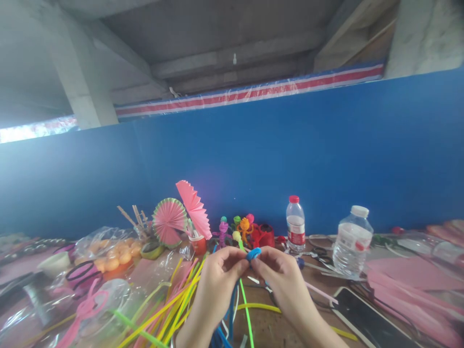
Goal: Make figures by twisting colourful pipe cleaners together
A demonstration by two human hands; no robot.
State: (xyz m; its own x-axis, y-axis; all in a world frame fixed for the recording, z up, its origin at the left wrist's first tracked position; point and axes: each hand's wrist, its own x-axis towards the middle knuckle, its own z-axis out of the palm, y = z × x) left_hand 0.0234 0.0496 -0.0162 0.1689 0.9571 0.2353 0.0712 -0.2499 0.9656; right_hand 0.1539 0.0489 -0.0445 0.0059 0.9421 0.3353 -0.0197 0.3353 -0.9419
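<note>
My left hand [219,276] and my right hand [280,276] meet at the middle of the table's near side. Thumbs and fingertips of both pinch a small coiled blue pipe cleaner [253,253]. A light green pipe cleaner [245,302] runs down between my wrists, beside several blue strands. To the left of my left forearm lies a loose bundle of yellow pipe cleaners [186,302]. Just past my fingertips stand small twisted figures, among them a purple one [223,233] and an orange one [245,229].
A red-capped bottle [296,227] and a larger white-capped bottle [351,241] stand right of centre. A phone [369,319] lies at the right front. Pink paper fans [169,220], orange balls [118,253] in plastic and a white cup [54,265] crowd the left. Behind rises a blue panel [253,154].
</note>
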